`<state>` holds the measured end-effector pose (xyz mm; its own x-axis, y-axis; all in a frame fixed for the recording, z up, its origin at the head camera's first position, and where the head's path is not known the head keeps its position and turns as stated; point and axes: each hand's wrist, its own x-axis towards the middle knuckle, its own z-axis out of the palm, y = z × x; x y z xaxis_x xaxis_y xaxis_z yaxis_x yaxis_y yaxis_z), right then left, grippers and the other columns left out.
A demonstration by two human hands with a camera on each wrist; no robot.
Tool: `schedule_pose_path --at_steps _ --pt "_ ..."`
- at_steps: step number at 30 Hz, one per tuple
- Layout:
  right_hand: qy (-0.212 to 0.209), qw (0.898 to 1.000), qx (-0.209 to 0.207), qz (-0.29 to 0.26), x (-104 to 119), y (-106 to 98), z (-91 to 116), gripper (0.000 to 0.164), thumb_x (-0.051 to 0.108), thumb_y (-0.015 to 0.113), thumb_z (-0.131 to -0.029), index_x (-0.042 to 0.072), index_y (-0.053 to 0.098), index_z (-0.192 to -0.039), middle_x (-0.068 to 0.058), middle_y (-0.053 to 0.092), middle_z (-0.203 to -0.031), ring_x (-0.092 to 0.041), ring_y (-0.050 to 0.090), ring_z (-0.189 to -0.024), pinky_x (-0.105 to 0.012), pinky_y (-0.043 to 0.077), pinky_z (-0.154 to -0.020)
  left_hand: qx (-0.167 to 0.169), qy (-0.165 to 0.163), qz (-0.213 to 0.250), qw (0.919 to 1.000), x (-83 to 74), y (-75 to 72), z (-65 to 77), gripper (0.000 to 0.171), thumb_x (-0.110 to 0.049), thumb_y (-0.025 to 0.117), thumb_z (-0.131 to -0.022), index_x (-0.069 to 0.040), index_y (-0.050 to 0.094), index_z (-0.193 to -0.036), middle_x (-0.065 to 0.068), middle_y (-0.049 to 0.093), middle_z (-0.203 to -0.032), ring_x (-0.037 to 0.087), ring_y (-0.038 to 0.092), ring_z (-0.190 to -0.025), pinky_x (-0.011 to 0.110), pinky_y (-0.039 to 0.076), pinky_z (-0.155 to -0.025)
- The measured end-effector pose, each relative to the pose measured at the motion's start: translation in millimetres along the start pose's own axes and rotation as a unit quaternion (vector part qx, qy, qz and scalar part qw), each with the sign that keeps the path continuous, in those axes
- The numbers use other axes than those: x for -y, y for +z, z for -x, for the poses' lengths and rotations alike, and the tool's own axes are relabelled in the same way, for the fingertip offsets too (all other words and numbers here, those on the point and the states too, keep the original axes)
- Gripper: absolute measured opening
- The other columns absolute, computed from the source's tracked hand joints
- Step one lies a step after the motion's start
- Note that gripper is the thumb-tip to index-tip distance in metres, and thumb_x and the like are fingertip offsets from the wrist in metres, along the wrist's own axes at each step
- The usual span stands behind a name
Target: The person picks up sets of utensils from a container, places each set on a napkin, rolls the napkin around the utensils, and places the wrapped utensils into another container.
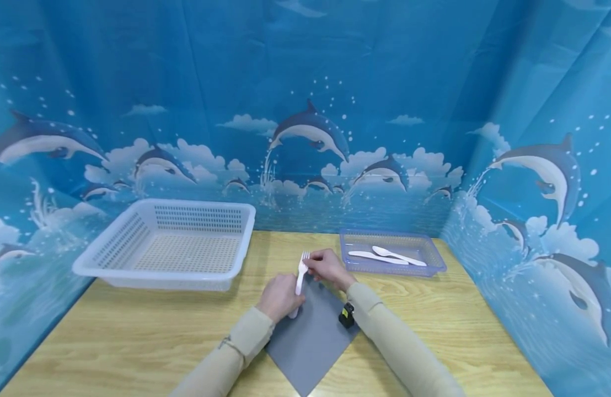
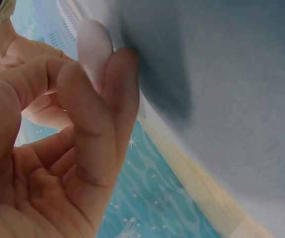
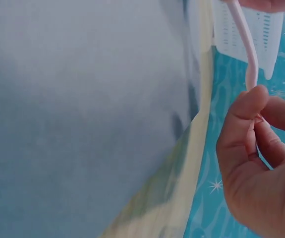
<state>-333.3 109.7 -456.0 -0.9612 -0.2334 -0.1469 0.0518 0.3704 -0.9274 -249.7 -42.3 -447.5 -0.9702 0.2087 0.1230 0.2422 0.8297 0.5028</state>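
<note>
A white plastic fork [image 1: 300, 278] is held over a grey napkin [image 1: 310, 347] laid cornerwise on the wooden table. My left hand [image 1: 279, 298] pinches its handle, whose rounded end [image 2: 93, 47] sticks out past the fingertips in the left wrist view. The right hand [image 1: 328, 267] pinches the fork near the tines, which point away from me. From the right wrist view, the fork's neck [image 3: 246, 39] runs up from the thumb and finger of the right hand [image 3: 254, 153].
A white perforated basket [image 1: 238, 264] stands at the back left. At the back right, a purple-tinted basket [image 1: 437, 264] holds a white plastic knife [image 1: 377, 257] and a white plastic spoon [image 1: 397, 256]. A blue dolphin-print curtain [image 1: 305, 71] hangs behind and beside the table [image 1: 434, 331].
</note>
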Motion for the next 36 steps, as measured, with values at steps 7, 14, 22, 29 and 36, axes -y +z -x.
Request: schedule_pose_path --at_steps 7,14,22,29,36 --pt "-0.026 0.997 -0.017 0.069 0.1 2.6 -3.5 0.017 0.012 0.069 -0.09 0.001 0.068 -0.102 0.001 0.06 -0.064 -0.008 0.049 -0.046 -0.02 0.043 -0.043 -0.005 0.013 -0.029 0.9995 -2.7 1.2 1.0 0.021 -0.014 0.077 -0.073 -0.007 0.057 -0.069 0.002 0.055 -0.057 0.013 0.052 -0.046 0.025 0.041 -0.042" --pt "-0.041 0.987 -0.004 0.156 3.9 1.0 -7.5 0.016 0.016 0.066 -0.093 0.005 0.074 -0.1 -0.002 0.064 -0.067 -0.007 0.05 -0.048 -0.021 0.045 -0.044 0.024 -0.013 -0.031 0.9991 -7.6 1.6 -3.0 0.018 -0.015 0.077 -0.074 -0.003 0.063 -0.077 0.004 0.058 -0.059 0.014 0.053 -0.046 0.026 0.043 -0.042" --pt "-0.02 0.988 0.006 0.156 0.5 2.4 -10.8 0.015 0.013 0.066 -0.092 0.003 0.074 -0.1 -0.008 0.069 -0.075 -0.008 0.051 -0.051 -0.019 0.045 -0.045 0.027 -0.023 -0.041 0.9985 -5.8 7.5 -4.7 0.019 -0.016 0.077 -0.073 -0.003 0.065 -0.078 0.004 0.057 -0.059 0.014 0.053 -0.046 0.026 0.042 -0.042" --pt "-0.02 0.986 0.001 0.168 -0.4 4.5 -12.4 0.014 0.013 0.066 -0.092 0.004 0.074 -0.099 -0.008 0.07 -0.078 -0.008 0.053 -0.054 -0.018 0.044 -0.046 0.033 -0.027 -0.047 0.998 -4.7 9.3 -4.5 0.02 -0.016 0.077 -0.076 -0.001 0.066 -0.082 0.004 0.057 -0.058 0.013 0.053 -0.045 0.025 0.042 -0.041" --pt "-0.016 0.984 -0.001 0.176 0.0 5.3 -13.2 0.014 0.014 0.066 -0.092 0.004 0.075 -0.098 -0.008 0.07 -0.081 -0.009 0.054 -0.057 -0.02 0.045 -0.047 0.054 -0.028 -0.048 0.997 -3.7 9.0 -5.3 0.019 -0.017 0.076 -0.08 0.0 0.066 -0.081 0.003 0.055 -0.056 0.012 0.052 -0.044 0.025 0.042 -0.041"
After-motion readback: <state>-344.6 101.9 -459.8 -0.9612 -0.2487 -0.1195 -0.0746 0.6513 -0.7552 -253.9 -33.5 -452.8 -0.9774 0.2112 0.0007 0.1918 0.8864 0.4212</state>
